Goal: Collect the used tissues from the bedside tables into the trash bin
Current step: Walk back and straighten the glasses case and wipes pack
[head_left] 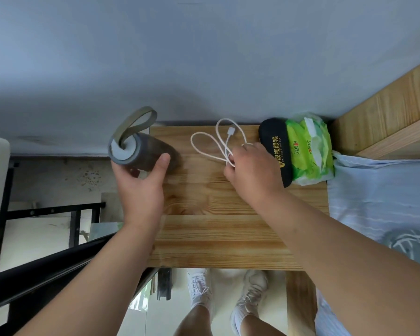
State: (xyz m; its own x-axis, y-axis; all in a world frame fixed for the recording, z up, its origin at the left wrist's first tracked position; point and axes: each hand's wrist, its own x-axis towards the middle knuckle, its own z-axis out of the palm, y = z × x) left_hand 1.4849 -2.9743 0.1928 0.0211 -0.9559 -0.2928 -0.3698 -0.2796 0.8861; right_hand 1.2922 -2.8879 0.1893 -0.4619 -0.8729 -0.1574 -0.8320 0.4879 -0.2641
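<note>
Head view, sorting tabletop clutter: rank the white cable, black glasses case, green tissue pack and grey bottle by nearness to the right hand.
1. white cable, in the right hand's fingers.
2. black glasses case, just right of it.
3. green tissue pack, beyond the case.
4. grey bottle, far left, in the left hand.

Left hand (141,187): grips grey bottle (141,151), desk (216,226) far-left corner.
Right hand (252,166): grips white cable (205,139), near far edge.
Far-right corner: black case (275,146), green tissue pack (310,151) touching.
</note>
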